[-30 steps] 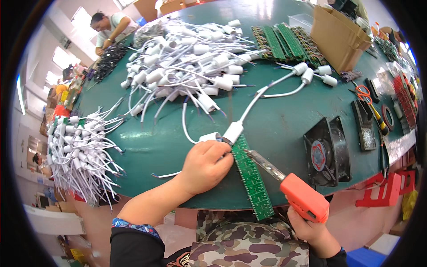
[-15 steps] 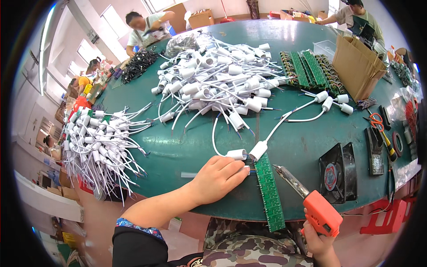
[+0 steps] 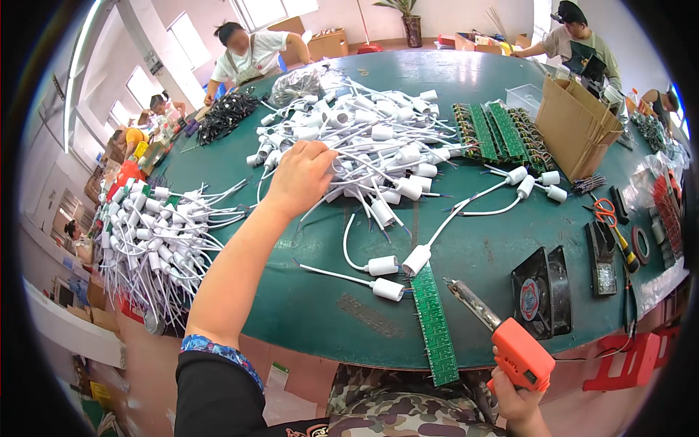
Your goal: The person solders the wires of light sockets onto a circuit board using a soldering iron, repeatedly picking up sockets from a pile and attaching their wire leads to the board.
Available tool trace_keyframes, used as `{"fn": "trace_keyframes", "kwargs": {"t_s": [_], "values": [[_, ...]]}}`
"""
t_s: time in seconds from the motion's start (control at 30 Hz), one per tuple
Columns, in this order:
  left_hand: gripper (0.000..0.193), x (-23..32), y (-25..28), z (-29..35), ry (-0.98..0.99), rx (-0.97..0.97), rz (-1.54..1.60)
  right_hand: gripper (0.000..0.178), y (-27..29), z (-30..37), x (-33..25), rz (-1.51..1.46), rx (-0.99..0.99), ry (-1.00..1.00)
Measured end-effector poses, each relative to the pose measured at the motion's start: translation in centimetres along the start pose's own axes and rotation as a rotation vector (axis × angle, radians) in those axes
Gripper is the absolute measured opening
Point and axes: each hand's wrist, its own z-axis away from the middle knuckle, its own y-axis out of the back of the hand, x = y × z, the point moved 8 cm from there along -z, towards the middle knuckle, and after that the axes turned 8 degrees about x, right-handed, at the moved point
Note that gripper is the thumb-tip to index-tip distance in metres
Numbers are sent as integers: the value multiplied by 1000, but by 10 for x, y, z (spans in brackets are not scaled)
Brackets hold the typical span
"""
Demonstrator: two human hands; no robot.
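My left hand [image 3: 301, 179] reaches to the near left side of a heap of white lamp sockets with cables [image 3: 378, 131]. Its fingers are bent closed against the heap; whatever they grip is hidden. My right hand [image 3: 515, 397] is wrapped round the red handle of a soldering gun [image 3: 520, 353], whose metal tip points up and left, apart from the board. A narrow green circuit board [image 3: 437, 328] lies across the table's near edge, its lower end overhanging. At its upper end sit three white lamp sockets: one on top [image 3: 417, 260] and two on the left [image 3: 382, 265], [image 3: 388, 289].
A second bunch of sockets [image 3: 149, 240] hangs over the table's left edge. On the right are a black fan [image 3: 540, 291], scissors [image 3: 606, 211] and a cardboard box [image 3: 579, 127]. More green boards [image 3: 495, 131] lie beside the heap. Co-workers [image 3: 251, 54] sit around the table.
My left hand has left the lamp socket by the board and moved up and left to the heap. That socket now lies uncovered beside the board. My right hand still holds the soldering gun.
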Motion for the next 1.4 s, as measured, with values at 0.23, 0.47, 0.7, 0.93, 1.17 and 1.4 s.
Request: {"fn": "trace_keyframes", "kwargs": {"t_s": [0.23, 0.47, 0.7, 0.93, 1.17, 1.4], "values": [[35, 12, -9, 1, -74, 71, -100, 38, 3, -2, -8, -21, 61, -14], [29, 26, 24, 11, -158, 216, -32, 41, 4, 1, -13, 6, 39, 64], [49, 119, 145, -8, -218, 352, 210, 43, 5, 3, -17, 82, -73, 199], [47, 189, 50, 91, 76, -35, 784, 39, 0, 10, -15, 188, -140, 110], [35, 201, 36, 97, 67, 62, 737, 13, -3, 0, -21, 101, 71, -48], [29, 204, 35, 96, 35, 38, 694, 14, -6, -2, -22, 71, 47, 56]]}}
